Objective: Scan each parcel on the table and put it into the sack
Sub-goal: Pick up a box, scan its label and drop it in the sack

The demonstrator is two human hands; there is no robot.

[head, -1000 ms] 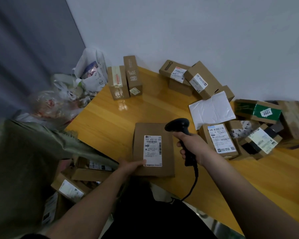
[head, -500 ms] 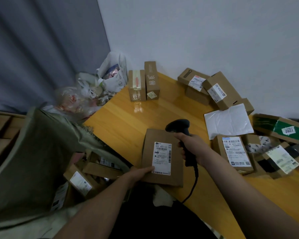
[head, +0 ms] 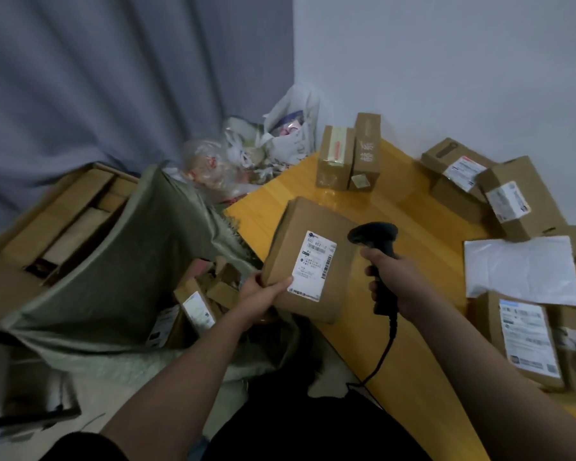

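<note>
The left hand (head: 263,294) is pinching the flat brown cardboard parcel (head: 308,257) by its near corner, tilting it off the yellow wooden worktop (head: 413,234) — probably heading for the open green cloth sack (head: 113,261). The right hand (head: 399,281) is wrapping its grip around the black scanner (head: 376,241) — keeping it ready.
</note>
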